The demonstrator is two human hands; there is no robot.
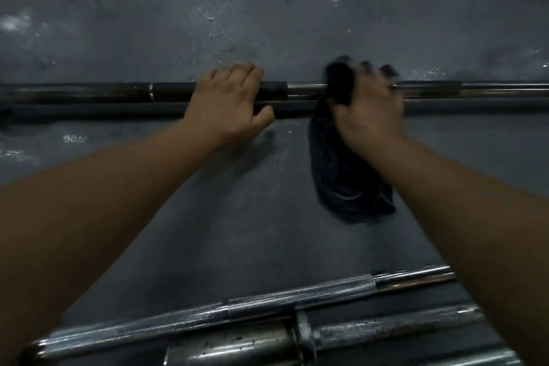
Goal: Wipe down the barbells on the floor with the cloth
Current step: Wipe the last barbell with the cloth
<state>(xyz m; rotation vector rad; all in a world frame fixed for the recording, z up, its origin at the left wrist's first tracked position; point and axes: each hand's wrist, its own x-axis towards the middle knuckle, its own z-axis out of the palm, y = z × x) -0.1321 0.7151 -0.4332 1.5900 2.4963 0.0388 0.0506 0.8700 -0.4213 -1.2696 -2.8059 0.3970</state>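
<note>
At the bottom of the frame lies a chrome barbell (267,298) with knurled grip sections, slanting up toward the lower right. Just below it, another chrome bar (386,327) runs off to the right from a collar and a thick, scuffed sleeve (231,348). Both rest on the dark grey floor (237,232).

Past them, both bare forearms reach up the frame. A dark cloth (344,175) trails on the floor right of centre, and its upper end is bunched over the far barbell (104,92). That bar crosses the whole frame from left to right, a little above the middle. The right hand (371,110) grips the bunched cloth against this bar, its fingers spread and curled over the top. The left hand (231,98) holds the same bar just left of centre. Its fingers lie close together, hooked over the bar, with the thumb on the near side. A darker band runs just beneath the bar; whether it is a second bar or shadow I cannot tell.
</note>
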